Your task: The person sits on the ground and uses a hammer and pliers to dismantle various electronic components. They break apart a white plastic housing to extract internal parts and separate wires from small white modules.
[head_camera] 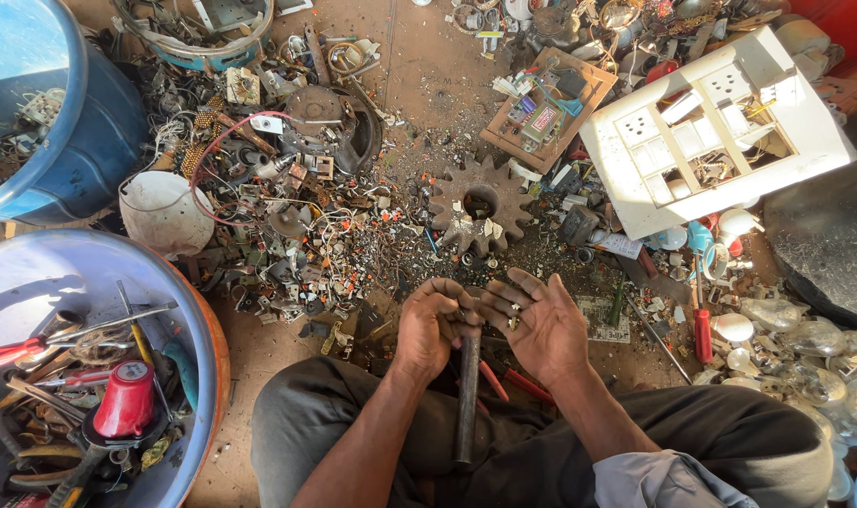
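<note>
Dusty brown ground spread under a dense litter of scrap: snipped wires, tiny metal bits and broken plastic. From the head camera, the person sat with grey-trousered knees at the bottom edge. Their left hand was curled shut around the upper end of a dark, round metal rod, which ran straight down between the knees. The right hand lay palm up and open beside it, fingers spread, with a few small brassy pieces resting on the palm. Just beyond the hands sat a rusty toothed gear with a round hole. Farther right, a white plastic switch panel lay tilted, near clear glass bulbs and a red-handled screwdriver. At left, a pale round tub held pliers and a red cap, near a blue barrel and a white bowl-shaped cover.
</note>
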